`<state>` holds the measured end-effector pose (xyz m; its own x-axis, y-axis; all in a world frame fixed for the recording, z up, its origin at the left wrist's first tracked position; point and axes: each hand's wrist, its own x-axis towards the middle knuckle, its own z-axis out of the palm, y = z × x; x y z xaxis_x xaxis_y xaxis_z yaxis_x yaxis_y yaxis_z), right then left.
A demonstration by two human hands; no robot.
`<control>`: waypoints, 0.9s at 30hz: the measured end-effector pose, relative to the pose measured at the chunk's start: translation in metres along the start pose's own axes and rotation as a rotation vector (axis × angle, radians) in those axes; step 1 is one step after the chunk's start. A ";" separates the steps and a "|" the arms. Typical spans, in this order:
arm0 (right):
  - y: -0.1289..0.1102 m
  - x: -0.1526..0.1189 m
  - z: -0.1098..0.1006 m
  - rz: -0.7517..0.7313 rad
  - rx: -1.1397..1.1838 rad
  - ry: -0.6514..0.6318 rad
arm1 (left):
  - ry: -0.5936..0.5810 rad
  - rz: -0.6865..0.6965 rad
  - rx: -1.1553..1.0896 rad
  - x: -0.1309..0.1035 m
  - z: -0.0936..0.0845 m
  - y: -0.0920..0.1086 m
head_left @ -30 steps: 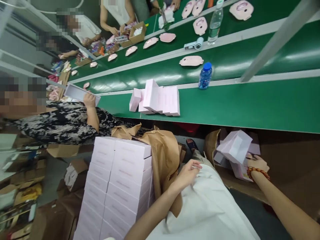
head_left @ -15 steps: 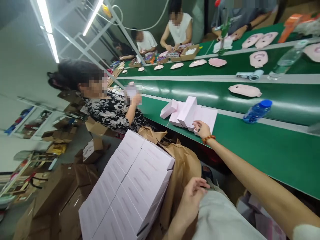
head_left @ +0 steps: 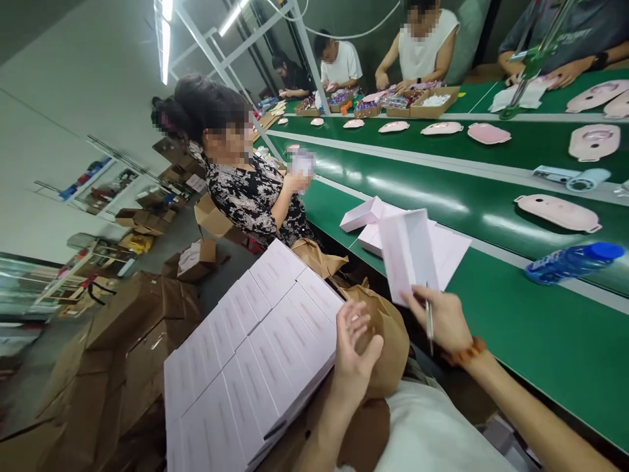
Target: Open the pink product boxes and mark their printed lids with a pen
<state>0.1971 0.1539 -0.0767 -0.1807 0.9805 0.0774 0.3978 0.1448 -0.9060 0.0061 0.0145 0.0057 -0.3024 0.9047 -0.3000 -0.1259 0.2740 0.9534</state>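
1. Over the green bench (head_left: pixel 550 367), we see the right hand (head_left: pixel 445 321) gripping a pale box (head_left: pixel 405 252) by its near end, with a pen (head_left: pixel 430 324) among the fingers.
2. Box lies forward and left of that hand, long axis pointing away from us.
3. Left hand (head_left: pixel 352 357): open, empty, farther off, beside the stacked boxes (head_left: pixel 255 354).
4. Print on the stack and blue bottle (head_left: pixel 572 262): we cannot read it.

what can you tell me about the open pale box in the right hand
The open, pale pinkish-white rectangular box looks like thin cardboard, with side walls and a greyish inside; whether it is base or lid, I cannot tell. It is held up, slightly tilted, near the front edge of the green table. The right hand grips its lower end.
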 end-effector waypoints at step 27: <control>-0.072 -0.174 -0.083 0.587 0.493 -0.070 | -0.559 -0.255 -0.076 -0.039 -0.022 -0.001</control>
<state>0.2744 -0.0161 0.0094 -0.1268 0.8650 -0.4854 0.0018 -0.4892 -0.8722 -0.0030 -0.0283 0.0160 0.2840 0.8536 -0.4367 -0.2024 0.4985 0.8429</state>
